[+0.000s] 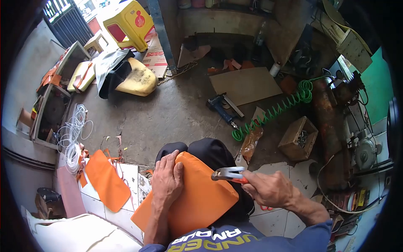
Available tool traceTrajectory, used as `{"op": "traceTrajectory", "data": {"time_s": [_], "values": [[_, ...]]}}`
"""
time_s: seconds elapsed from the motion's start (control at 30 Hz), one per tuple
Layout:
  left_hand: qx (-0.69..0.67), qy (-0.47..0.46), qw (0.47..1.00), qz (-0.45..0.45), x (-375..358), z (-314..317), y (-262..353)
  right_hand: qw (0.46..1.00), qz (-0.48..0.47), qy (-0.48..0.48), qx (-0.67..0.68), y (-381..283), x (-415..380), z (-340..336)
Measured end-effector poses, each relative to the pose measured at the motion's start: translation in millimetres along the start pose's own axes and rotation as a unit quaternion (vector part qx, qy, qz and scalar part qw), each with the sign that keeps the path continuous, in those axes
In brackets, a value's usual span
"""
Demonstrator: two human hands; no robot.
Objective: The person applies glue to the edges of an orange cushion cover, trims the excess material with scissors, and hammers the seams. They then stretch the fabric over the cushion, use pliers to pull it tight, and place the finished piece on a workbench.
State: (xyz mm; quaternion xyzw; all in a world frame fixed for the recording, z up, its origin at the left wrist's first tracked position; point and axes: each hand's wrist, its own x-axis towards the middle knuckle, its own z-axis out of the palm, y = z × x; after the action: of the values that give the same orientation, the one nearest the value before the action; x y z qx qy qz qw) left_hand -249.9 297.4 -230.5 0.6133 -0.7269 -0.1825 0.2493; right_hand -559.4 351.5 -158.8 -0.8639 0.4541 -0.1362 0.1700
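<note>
Orange vinyl covers the seat pad resting on my lap, its rounded end pointing away from me across my dark trousers. My left hand lies flat on the pad's left edge, fingers spread and pressing the cover down. My right hand is closed around the orange handles of a pair of pliers, whose metal head touches the pad's right edge. Left of the pad, a loose orange sheet lies on the white floor tiles, with a coil of white cord beyond it. Ahead of the pad, on the concrete floor, sit a blue staple gun and a green coiled hose; a wooden box stands to the pad's right.
</note>
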Motion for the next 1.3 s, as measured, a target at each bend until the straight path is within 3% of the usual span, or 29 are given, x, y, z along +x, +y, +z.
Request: {"op": "traceTrajectory", "data": {"time_s": [0.07,0.13,0.2,0.4,0.47,0.6,0.67,0.77,0.8,0.87,0.9,1.0,1.03,1.07,1.13,1.2,1.27,1.3], "values": [[-0.003,0.000,1.000,-0.002,1,0,1,0.983,-0.014,0.139,0.119,-1,-4,2],[-0.005,-0.003,1.000,-0.002,-1,0,2,0.986,-0.025,0.127,0.107,1,-7,1],[0.018,0.007,1.000,-0.005,0,3,2,1.000,0.027,0.005,0.010,1,-10,1],[0.001,-0.021,0.999,-0.031,1,-2,7,0.996,-0.017,0.066,0.052,4,-21,-2],[0.001,-0.011,1.000,-0.021,2,1,1,0.999,0.033,0.012,0.002,6,-25,-3],[-0.002,0.005,1.000,-0.014,1,5,-2,0.997,-0.004,0.059,0.052,2,-30,-8],[0.001,0.004,1.000,-0.017,0,5,0,0.999,0.036,0.007,-0.018,2,-34,-2],[-0.003,0.010,1.000,-0.022,1,6,0,0.993,0.043,0.085,0.066,11,-44,-8],[-0.002,0.009,1.000,-0.018,1,4,0,0.993,0.045,0.083,0.068,9,-46,-9],[-0.006,0.002,1.000,-0.020,0,2,5,0.998,0.034,-0.025,0.045,6,-51,-11],[0.004,0.010,1.000,-0.021,1,3,7,0.998,0.039,-0.023,0.044,5,-55,-11],[0.000,0.015,1.000,-0.020,-3,6,1,0.992,0.060,0.067,0.085,10,-67,-5],[-0.008,0.017,1.000,-0.017,2,7,-1,0.976,0.051,0.133,0.162,10,-69,4],[-0.006,0.011,1.000,-0.020,0,7,0,0.976,0.054,0.131,0.166,8,-73,3],[0.003,0.011,1.000,-0.029,2,5,7,0.995,0.071,-0.067,0.011,0,-74,-5],[-0.001,0.011,1.000,-0.028,4,5,7,0.994,0.086,-0.061,-0.004,3,-80,-3],[-0.003,0.007,0.999,-0.041,-2,5,8,0.985,0.042,0.142,0.094,5,-87,0],[-0.008,0.014,0.999,-0.032,-1,4,7,0.965,0.048,0.190,0.172,2,-92,11]]}}
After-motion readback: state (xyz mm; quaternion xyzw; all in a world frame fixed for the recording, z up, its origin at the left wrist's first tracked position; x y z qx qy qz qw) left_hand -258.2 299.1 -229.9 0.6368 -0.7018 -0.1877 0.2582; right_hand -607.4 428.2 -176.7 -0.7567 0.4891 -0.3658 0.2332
